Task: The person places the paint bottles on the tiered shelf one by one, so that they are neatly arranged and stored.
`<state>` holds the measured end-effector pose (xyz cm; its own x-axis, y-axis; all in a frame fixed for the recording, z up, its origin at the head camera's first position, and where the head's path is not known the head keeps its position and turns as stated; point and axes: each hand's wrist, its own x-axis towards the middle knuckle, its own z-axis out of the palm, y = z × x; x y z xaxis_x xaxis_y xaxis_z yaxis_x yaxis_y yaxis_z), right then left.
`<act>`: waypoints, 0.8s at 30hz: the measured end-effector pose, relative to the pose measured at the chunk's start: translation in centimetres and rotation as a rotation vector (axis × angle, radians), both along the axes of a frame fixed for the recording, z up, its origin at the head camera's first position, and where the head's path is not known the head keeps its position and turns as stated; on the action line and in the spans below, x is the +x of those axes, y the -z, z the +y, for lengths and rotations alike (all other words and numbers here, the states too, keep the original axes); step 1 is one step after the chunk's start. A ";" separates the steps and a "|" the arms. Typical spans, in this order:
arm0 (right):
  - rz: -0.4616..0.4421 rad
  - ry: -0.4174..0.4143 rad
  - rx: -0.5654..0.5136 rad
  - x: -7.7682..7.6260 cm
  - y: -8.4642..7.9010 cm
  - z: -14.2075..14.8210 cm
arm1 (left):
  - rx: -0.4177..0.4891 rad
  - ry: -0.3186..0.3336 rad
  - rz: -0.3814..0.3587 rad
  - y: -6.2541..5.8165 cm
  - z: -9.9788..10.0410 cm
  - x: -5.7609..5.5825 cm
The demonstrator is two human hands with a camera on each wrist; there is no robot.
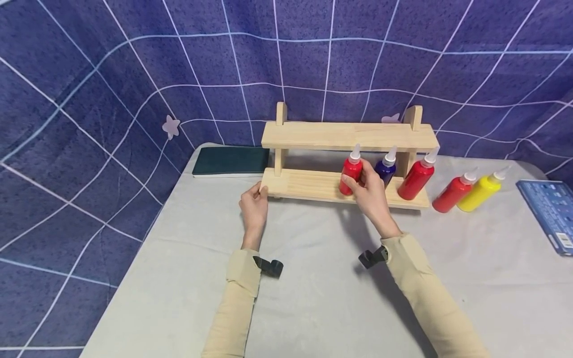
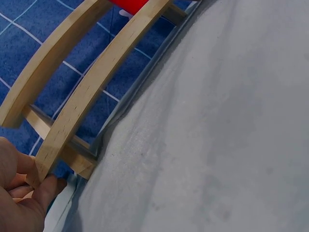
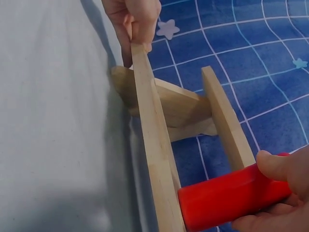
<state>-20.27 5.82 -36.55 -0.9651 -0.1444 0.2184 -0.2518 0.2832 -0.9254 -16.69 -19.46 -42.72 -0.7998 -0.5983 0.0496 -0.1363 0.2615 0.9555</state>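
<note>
A two-tier wooden rack (image 1: 309, 184) stands at the back of the table. My left hand (image 1: 254, 206) pinches the left front corner of its lower shelf, thumb and fingers on either side of the board in the left wrist view. With my right hand (image 1: 372, 196) I grip a red squeeze bottle (image 1: 351, 171), white-capped and upright; its base meets the lower shelf in the right wrist view (image 3: 227, 198). Just right of that hand, a dark blue bottle (image 1: 386, 169) stands on the same shelf, partly hidden by my fingers. Another red bottle (image 1: 414, 180) occupies the shelf's right end.
Right of the rack, a third red bottle (image 1: 453, 194) and a yellow bottle (image 1: 481, 193) stand on the pale tablecloth (image 1: 313, 298). A blue printed box (image 1: 548, 214) lies at the right edge. Behind the rack's left end is a dark green flat case (image 1: 230, 160). A blue gridded curtain (image 1: 304, 59) hangs behind.
</note>
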 end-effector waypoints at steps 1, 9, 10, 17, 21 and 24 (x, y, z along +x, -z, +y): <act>-0.004 0.000 0.002 0.0 0.1 0.0 | -0.003 -0.001 0.000 0.0 0.0 0.0; -0.009 -0.006 0.014 -0.1 0.1 0.1 | -0.001 0.000 0.005 -0.1 0.2 0.0; -0.009 -0.009 0.015 0.0 0.0 0.2 | 0.001 -0.001 0.003 -0.1 0.2 0.0; 0.071 0.007 0.031 0.2 -0.3 0.3 | 0.012 -0.002 -0.004 0.2 0.4 0.0; 0.164 0.020 0.053 0.7 -1.3 0.5 | 0.018 0.002 0.008 0.3 0.3 -0.1; 0.212 0.019 0.053 1.4 -2.4 0.7 | 0.010 0.001 0.007 0.3 0.1 -0.1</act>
